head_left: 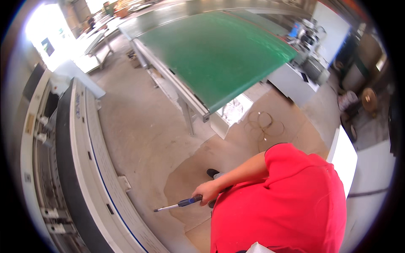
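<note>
The right hand (206, 192) is closed around the rear of 1 screwdriver (180, 204), held above the floor (130, 105), tip toward the white machine (110, 177) at left and apart from it. The left hand is not visible; its state cannot be told. Assessment: tool probably light and robust, metal shaft (168, 207) stiff and likely slippery; dark handle (186, 202) judged the correct place to grip
</note>
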The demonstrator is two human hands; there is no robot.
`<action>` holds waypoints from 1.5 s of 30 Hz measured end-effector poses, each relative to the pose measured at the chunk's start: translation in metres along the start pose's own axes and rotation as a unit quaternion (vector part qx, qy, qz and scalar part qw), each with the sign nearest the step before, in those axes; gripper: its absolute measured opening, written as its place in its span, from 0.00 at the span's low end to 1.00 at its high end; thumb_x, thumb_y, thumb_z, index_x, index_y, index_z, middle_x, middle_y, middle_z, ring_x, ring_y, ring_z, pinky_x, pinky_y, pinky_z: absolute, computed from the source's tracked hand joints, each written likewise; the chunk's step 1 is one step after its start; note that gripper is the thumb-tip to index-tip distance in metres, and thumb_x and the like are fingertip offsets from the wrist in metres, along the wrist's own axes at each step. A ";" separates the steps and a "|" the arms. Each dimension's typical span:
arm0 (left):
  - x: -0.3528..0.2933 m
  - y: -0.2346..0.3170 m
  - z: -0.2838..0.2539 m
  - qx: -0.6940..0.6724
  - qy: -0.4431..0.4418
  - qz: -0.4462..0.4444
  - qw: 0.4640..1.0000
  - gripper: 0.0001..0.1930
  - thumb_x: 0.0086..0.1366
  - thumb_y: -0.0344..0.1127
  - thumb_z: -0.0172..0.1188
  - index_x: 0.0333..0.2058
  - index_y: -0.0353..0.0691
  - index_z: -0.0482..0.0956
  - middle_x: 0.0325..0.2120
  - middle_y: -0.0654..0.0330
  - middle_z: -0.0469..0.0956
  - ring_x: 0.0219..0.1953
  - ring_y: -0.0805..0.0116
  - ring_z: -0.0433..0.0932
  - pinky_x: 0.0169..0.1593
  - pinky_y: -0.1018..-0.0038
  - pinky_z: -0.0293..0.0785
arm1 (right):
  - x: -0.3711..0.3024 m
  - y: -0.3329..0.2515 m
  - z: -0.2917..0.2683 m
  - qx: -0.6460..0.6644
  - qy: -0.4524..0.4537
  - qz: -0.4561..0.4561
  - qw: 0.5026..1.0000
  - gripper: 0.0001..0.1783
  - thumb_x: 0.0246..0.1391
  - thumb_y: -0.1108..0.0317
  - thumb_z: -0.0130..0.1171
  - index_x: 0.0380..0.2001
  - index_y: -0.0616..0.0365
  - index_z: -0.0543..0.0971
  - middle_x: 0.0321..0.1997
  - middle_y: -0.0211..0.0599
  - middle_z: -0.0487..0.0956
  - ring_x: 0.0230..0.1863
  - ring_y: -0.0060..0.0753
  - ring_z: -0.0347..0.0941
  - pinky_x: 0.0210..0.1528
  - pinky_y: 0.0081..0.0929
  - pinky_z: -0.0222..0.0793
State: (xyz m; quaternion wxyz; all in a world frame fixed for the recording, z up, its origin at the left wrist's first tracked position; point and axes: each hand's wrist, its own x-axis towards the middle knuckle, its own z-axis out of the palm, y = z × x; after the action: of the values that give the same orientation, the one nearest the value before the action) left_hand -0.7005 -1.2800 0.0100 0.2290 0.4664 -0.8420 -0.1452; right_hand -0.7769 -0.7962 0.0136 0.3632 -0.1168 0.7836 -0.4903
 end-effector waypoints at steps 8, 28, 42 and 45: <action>0.032 0.049 0.023 0.015 -0.034 0.065 0.997 0.27 0.62 0.53 0.57 0.38 0.26 0.77 0.33 0.45 0.82 0.35 0.52 0.81 0.37 0.59 0.75 | 0.027 0.014 -0.002 0.052 0.027 0.027 0.998 0.19 0.44 0.59 0.63 0.40 0.55 0.76 0.30 0.43 0.78 0.36 0.46 0.75 0.38 0.42 0.67; -0.073 -0.228 -0.093 0.079 0.020 -0.395 0.915 0.33 0.57 0.60 0.63 0.41 0.29 0.74 0.33 0.46 0.81 0.35 0.50 0.81 0.35 0.59 0.78 | 0.284 -0.126 0.175 -0.178 -0.234 -0.081 0.952 0.27 0.52 0.44 0.56 0.47 0.52 0.75 0.37 0.46 0.80 0.44 0.51 0.77 0.44 0.45 0.71; -0.109 -0.193 -0.059 0.007 0.161 -0.610 0.776 0.42 0.58 0.40 0.65 0.64 0.23 0.54 0.56 0.30 0.64 0.54 0.40 0.71 0.51 0.56 0.74 | 0.267 -0.177 0.492 -0.212 -0.545 -0.146 0.798 0.34 0.41 0.49 0.69 0.47 0.61 0.75 0.41 0.48 0.80 0.46 0.50 0.76 0.48 0.41 0.69; -0.110 -0.199 -0.061 -0.162 0.284 -0.613 0.719 0.38 0.64 0.35 0.60 0.65 0.24 0.50 0.60 0.36 0.62 0.56 0.41 0.71 0.53 0.56 0.73 | 0.277 -0.207 0.490 -0.224 -0.596 -0.111 0.763 0.28 0.41 0.57 0.70 0.42 0.66 0.76 0.31 0.46 0.80 0.30 0.42 0.78 0.32 0.36 0.75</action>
State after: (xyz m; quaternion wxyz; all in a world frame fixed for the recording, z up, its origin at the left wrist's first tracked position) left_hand -0.4750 -1.2924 -0.0563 0.3900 0.8560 -0.2308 -0.2488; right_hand -0.6743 -1.3823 -0.0606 0.6637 -0.5496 0.4785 -0.1688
